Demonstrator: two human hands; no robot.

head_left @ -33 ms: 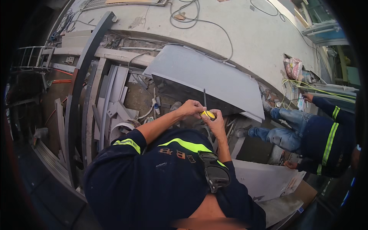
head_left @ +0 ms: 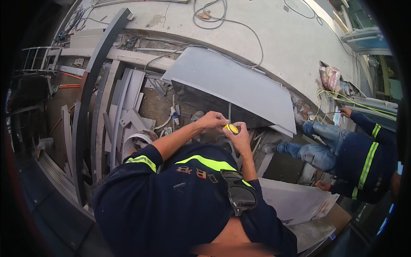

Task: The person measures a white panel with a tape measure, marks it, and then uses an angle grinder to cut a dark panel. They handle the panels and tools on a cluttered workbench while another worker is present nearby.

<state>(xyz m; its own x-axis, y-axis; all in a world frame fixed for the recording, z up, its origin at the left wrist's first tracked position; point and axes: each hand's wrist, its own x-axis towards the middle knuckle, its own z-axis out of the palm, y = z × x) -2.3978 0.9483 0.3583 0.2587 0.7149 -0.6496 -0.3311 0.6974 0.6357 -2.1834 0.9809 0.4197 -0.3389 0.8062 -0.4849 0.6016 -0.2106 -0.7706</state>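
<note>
My right hand (head_left: 240, 136) is closed round a yellow and black tape measure (head_left: 231, 128) in front of my chest. The fingers of my left hand (head_left: 211, 121) are pinched together at its left side, touching it. A short grey length of blade (head_left: 230, 112) sticks up from the tape measure, away from me. Past my hands lies a large grey box-like panel (head_left: 231, 77) with a dark near side. My fingertips partly hide what the left hand pinches.
Long dark beams (head_left: 85, 103) and grey offcuts stand at the left, near a white bucket (head_left: 136, 143). A cable (head_left: 252, 32) loops over the pale slab behind. On the right a co-worker in jeans (head_left: 319, 150) crouches by a pale board (head_left: 295, 199) and yellow cords.
The view has shifted slightly. Both hands stay on the tape measure, and slightly less of its blade shows above my hands.
</note>
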